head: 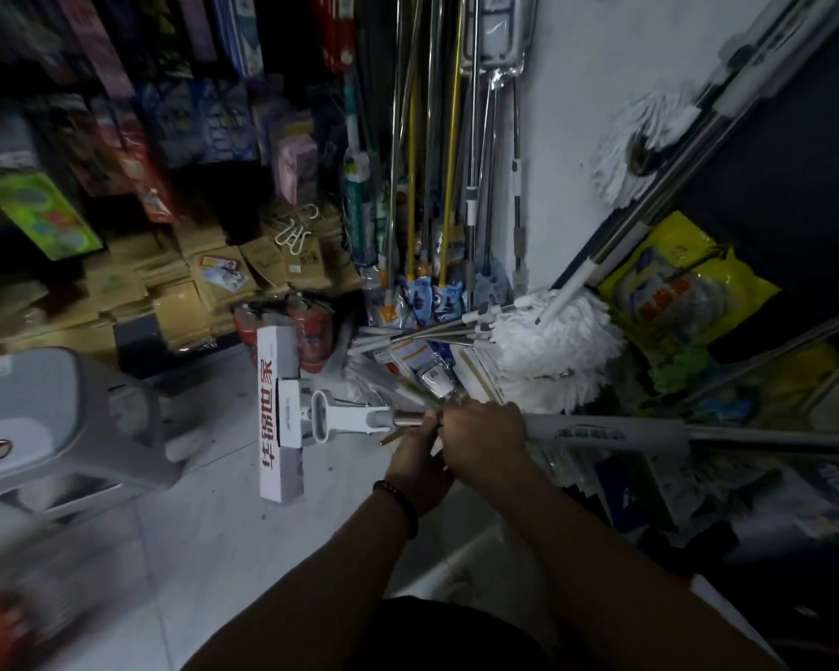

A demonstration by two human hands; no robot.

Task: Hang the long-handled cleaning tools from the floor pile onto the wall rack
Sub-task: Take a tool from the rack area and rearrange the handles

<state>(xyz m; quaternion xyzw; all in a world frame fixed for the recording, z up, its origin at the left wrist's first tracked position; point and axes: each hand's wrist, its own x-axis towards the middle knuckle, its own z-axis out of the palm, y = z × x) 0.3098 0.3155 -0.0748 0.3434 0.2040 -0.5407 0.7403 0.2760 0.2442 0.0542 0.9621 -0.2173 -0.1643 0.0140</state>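
My left hand (415,457) and right hand (485,438) curl round the steel shaft (408,419) of the flat mop (282,404) — stiff, slick, and I'd judge head-heavy toward nine o'clock.

Both hands (461,440) around mop pole (405,419)

Right edge cuts off mop handle (601,431)
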